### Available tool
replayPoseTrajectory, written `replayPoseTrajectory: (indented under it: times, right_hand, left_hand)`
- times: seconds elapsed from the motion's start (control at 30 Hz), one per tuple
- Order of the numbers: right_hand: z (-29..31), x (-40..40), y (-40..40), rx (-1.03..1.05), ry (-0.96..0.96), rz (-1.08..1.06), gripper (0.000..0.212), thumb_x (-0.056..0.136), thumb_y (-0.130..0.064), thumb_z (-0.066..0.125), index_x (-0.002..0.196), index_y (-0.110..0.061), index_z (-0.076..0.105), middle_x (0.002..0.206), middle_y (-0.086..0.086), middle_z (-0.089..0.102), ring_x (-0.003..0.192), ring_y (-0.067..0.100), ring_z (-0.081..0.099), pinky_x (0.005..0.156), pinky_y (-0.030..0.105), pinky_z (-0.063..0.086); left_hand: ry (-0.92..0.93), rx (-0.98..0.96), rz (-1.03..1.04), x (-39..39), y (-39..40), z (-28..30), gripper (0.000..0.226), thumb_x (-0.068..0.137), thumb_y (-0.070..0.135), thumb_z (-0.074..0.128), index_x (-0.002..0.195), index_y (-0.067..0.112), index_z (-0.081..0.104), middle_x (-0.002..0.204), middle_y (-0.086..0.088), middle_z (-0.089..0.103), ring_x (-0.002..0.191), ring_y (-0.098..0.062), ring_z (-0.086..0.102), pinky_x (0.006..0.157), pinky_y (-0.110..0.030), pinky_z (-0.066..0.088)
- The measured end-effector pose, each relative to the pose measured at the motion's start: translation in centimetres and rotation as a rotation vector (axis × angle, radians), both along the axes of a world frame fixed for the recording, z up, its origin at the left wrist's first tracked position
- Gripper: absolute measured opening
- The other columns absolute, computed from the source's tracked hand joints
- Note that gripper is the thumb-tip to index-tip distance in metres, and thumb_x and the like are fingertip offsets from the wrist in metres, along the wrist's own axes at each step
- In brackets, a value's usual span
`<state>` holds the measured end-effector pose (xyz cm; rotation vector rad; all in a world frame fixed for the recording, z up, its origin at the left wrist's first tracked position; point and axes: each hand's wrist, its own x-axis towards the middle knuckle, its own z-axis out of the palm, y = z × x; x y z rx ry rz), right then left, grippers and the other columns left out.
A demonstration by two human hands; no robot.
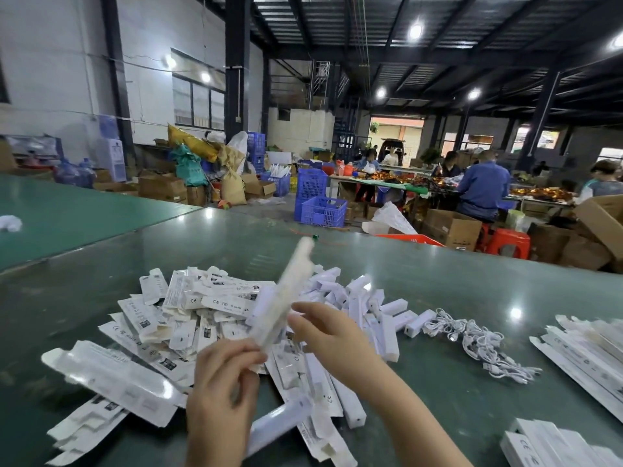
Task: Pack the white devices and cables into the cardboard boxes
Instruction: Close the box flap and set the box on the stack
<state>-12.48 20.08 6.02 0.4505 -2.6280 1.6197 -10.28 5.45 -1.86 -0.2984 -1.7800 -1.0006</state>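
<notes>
Carton (286, 298): lifted over the desk (438, 281) middle, pinched by left hand (222, 392) and right hand (323, 332), probably for filling. Flat cartons (188, 318) heaped beneath; cables (478, 345) toward the right edge, within reach.

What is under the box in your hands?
Under the blurry box held by both hands lies a pile of flat boxes on the table. What the pile covers is hidden.

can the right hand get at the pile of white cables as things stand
Probably yes, once it lets go: the right hand holds the box, and bare green table lies between it and the white cables on its side.
</notes>
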Motion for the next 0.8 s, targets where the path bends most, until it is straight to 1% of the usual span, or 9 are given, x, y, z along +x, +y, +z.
replayPoseTrajectory:
  times: [0.07, 0.13, 0.23, 0.33, 0.47, 0.53, 0.6, 0.67, 0.8]
  right_hand:
    - [-0.2, 0.1, -0.6, -0.168, -0.087, 0.055, 0.066, 0.079, -0.053, 0.064, 0.136, -0.031, 0.039, 0.109, -0.015, 0.065, 0.097, 0.003, 0.064, 0.092, 0.034, 0.051]
    - [-0.1, 0.0, -0.6, -0.324, -0.092, 0.044, 0.081, 0.070, -0.053, 0.071, 0.138, -0.035, 0.030, 0.113, -0.013, 0.065, 0.095, 0.005, 0.066, 0.088, 0.033, 0.053]
    - [0.5, 0.1, 0.3, -0.390, -0.090, -0.025, 0.062, 0.078, -0.040, 0.074, 0.130, -0.028, 0.045, 0.109, -0.012, 0.067, 0.088, -0.002, 0.066, 0.062, 0.009, 0.048]
    - [0.8, 0.2, 1.0, -0.392, -0.142, 0.008, 0.045, 0.078, -0.032, 0.075, 0.118, -0.026, 0.055, 0.093, -0.015, 0.072, 0.080, -0.002, 0.066, 0.058, 0.007, 0.046]
    - [0.7, 0.4, 0.8, -0.393, -0.044, 0.033, 0.025, 0.071, -0.024, 0.081, 0.092, -0.020, 0.069, 0.077, -0.005, 0.071, 0.072, 0.007, 0.066, 0.058, 0.013, 0.047]
    - [0.6, 0.6, 0.3, -0.357, 0.020, 0.036, 0.009, 0.072, -0.021, 0.080, 0.076, -0.021, 0.072, 0.074, 0.000, 0.072, 0.069, 0.012, 0.069, 0.060, 0.019, 0.053]
    - [0.6, 0.8, 0.0, -0.292, 0.095, 0.045, 0.009, 0.072, -0.020, 0.080, 0.069, -0.024, 0.072, 0.073, -0.001, 0.073, 0.068, 0.012, 0.070, 0.063, 0.023, 0.056]
    - [0.8, 1.0, -0.1, -0.292, 0.131, 0.072, 0.009, 0.074, -0.018, 0.079, 0.070, -0.024, 0.074, 0.074, -0.003, 0.074, 0.071, 0.011, 0.069, 0.066, 0.023, 0.056]
    - [0.7, 1.3, -0.4, -0.269, 0.158, 0.098, 0.010, 0.082, -0.020, 0.072, 0.073, -0.026, 0.075, 0.076, -0.004, 0.074, 0.078, 0.014, 0.070, 0.072, 0.029, 0.057]
  left_hand:
    - [0.114, -0.095, -0.075, 0.8, 1.3, -0.3, 0.022, 0.078, 0.007, 0.052, 0.066, 0.002, 0.070, 0.091, 0.010, 0.060, 0.091, -0.015, 0.051, 0.087, -0.014, 0.041]
    - [0.170, -0.156, -0.123, 1.1, 2.4, -0.7, 0.023, 0.078, 0.006, 0.053, 0.061, 0.003, 0.069, 0.090, 0.012, 0.059, 0.088, -0.015, 0.051, 0.080, -0.017, 0.044]
    - [0.231, -0.164, -0.192, 1.4, 2.9, -0.8, 0.023, 0.079, 0.005, 0.055, 0.059, 0.008, 0.067, 0.085, 0.011, 0.059, 0.084, -0.014, 0.052, 0.073, -0.022, 0.045]
    - [0.217, -0.119, -0.284, 2.0, 3.0, -0.9, 0.014, 0.077, 0.006, 0.058, 0.076, 0.020, 0.059, 0.090, 0.010, 0.057, 0.083, -0.011, 0.054, 0.069, -0.020, 0.045]
    - [-0.173, 0.163, -0.354, 2.4, 3.6, -0.8, 0.058, 0.057, 0.027, 0.071, 0.110, 0.035, 0.049, 0.117, 0.016, 0.051, 0.100, -0.009, 0.056, 0.079, -0.018, 0.047]
    - [-0.446, 0.332, -0.496, 2.1, 3.3, -0.5, 0.073, 0.055, 0.024, 0.077, 0.121, 0.032, 0.047, 0.117, 0.022, 0.059, 0.101, -0.006, 0.060, 0.078, -0.017, 0.050]
    - [-0.685, 0.457, -0.727, 1.6, 2.7, -0.3, 0.061, 0.059, 0.021, 0.076, 0.118, 0.021, 0.058, 0.104, 0.009, 0.072, 0.093, -0.010, 0.068, 0.072, -0.015, 0.052]
    - [-0.830, 0.490, -0.883, 1.6, 2.4, 0.2, 0.037, 0.062, 0.022, 0.074, 0.096, 0.007, 0.074, 0.087, -0.012, 0.075, 0.081, -0.025, 0.072, 0.065, -0.021, 0.054]
    - [-0.879, 0.580, -0.885, 2.1, 2.7, 1.2, 0.007, 0.078, 0.016, 0.073, 0.075, 0.012, 0.078, 0.076, -0.025, 0.071, 0.068, -0.037, 0.071, 0.057, -0.029, 0.056]
